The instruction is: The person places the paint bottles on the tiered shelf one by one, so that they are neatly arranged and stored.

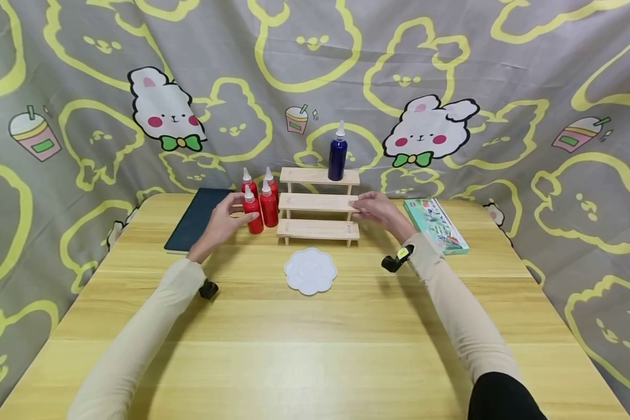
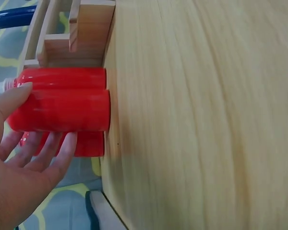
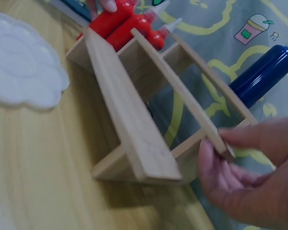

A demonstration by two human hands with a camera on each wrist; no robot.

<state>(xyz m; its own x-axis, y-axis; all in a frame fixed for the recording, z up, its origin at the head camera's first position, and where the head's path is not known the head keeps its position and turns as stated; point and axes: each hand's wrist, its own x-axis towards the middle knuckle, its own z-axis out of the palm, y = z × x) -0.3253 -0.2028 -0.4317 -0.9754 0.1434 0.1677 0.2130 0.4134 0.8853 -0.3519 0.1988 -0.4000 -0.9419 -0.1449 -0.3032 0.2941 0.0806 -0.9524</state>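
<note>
Several red squeeze bottles (image 1: 269, 209) with white pointed caps stand in a cluster at the left end of a three-step wooden display rack (image 1: 317, 228). My left hand (image 1: 224, 223) holds the front-left red bottle (image 2: 62, 110), thumb on one side and fingers on the other. On the rack's right side, my right hand (image 1: 379, 211) pinches the end of the middle shelf (image 3: 182, 96) between thumb and fingers. A dark blue squeeze bottle (image 1: 338, 158) with a white cap stands upright toward the right of the top shelf.
A white flower-shaped palette (image 1: 310, 271) lies on the wooden table (image 1: 315, 350) in front of the rack. To the left is a dark flat book or folder (image 1: 195, 220); to the right, a green illustrated box (image 1: 437, 226). A patterned curtain (image 1: 231, 52) hangs behind.
</note>
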